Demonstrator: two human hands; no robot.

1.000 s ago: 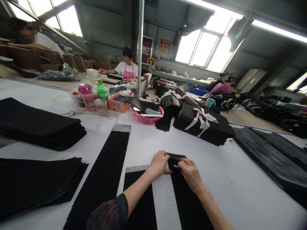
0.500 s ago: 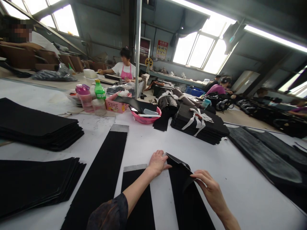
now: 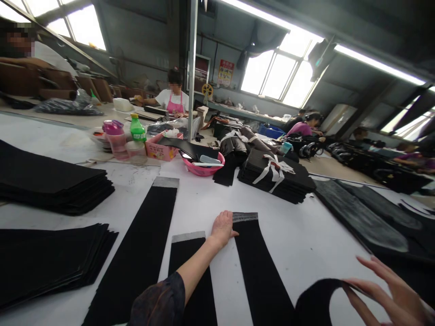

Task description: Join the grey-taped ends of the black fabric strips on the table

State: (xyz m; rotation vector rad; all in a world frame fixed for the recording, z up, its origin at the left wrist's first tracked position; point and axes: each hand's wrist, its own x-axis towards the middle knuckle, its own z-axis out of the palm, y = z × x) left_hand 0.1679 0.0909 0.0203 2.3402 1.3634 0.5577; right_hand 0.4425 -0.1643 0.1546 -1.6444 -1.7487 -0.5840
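A black strip of material [image 3: 260,267] with a grey band across its far end lies on the white tabletop. My left hand [image 3: 222,227] rests at that strip's far left corner, fingertips touching its edge and thumb apart. At the lower right, my right hand [image 3: 396,290] pinches the end of another black strip [image 3: 314,290], which bends up in a curl off the table; its near part is out of frame. Left of my forearm lie a shorter-looking black strip [image 3: 190,267] and a longer one [image 3: 146,231], both with grey far ends.
Two stacks of black pieces [image 3: 50,181] lie at the left. Behind are a pink basin [image 3: 204,170], a pink box [image 3: 161,149], a green bottle [image 3: 137,129] and a tied black bundle [image 3: 277,174]. Dark panels [image 3: 363,213] lie right. Co-workers sit farther back.
My right hand has moved right and toward me, drawing a black piece off the strip and exposing its grey end band. My left hand has stayed at the corner.
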